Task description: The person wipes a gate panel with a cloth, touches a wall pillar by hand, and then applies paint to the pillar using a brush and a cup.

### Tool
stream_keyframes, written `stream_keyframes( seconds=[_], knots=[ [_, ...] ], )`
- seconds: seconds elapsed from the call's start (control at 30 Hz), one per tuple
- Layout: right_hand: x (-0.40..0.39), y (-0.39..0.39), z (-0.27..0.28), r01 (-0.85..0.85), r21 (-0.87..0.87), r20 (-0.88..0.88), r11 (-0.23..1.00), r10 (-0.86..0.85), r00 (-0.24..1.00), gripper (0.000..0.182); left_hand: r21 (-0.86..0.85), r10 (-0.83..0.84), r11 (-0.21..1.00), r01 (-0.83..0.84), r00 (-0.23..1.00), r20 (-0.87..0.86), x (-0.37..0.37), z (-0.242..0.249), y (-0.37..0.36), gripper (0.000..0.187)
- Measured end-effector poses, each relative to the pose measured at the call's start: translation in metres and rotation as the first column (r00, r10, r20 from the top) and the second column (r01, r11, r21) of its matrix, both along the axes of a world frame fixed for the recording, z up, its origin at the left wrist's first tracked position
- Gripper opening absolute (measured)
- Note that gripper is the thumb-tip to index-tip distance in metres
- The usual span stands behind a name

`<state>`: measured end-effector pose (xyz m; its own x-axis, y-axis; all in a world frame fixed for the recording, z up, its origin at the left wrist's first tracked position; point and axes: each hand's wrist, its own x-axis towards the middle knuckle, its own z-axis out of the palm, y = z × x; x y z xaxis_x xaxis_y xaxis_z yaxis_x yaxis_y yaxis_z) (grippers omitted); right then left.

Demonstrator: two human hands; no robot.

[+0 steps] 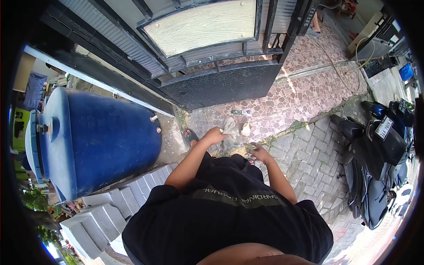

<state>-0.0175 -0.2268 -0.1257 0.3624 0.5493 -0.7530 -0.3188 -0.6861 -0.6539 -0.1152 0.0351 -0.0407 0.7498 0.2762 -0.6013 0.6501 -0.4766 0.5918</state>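
Observation:
My left hand (215,136) is closed on a grey cloth (229,132) that hangs over the edge of the tiled floor. My right hand (260,153) is a little lower and to the right, its fingers apart, and I see nothing in it. Beside the cloth stands a small cream-coloured object (246,129), too small to name. Just beyond lies a bottle (241,112) with a green part, on the tiles. My sandalled foot (191,137) shows left of my left hand.
A black metal gate (221,84) with a pale panel stands ahead. At left are a large blue water tank (110,137) and grey concrete blocks (106,221). Parked motorcycles (375,150) stand on grey pavers (304,154) at right. A hose (338,73) crosses the patterned tiles (304,92).

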Motion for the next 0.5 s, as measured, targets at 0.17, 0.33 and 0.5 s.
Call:
stream_keyframes(
  seconds=[0.17,0.33,0.5],
  knots=[
    [0.005,0.039,0.073,-0.144,0.254,0.037,0.956,0.139,0.99,0.061,-0.064,-0.205,0.973,0.223,0.956,0.208,0.029,0.034,-0.023,0.054],
    [0.013,0.035,0.09,-0.01,0.22,0.237,0.975,-0.043,0.971,0.042,-0.539,-0.055,0.828,0.153,0.979,0.194,0.046,0.039,-0.029,0.031],
    [0.025,0.011,0.083,0.191,0.228,0.332,0.955,-0.261,0.907,0.049,-0.34,0.133,0.94,-0.008,0.928,0.347,0.034,0.015,-0.017,0.03]
  ],
)
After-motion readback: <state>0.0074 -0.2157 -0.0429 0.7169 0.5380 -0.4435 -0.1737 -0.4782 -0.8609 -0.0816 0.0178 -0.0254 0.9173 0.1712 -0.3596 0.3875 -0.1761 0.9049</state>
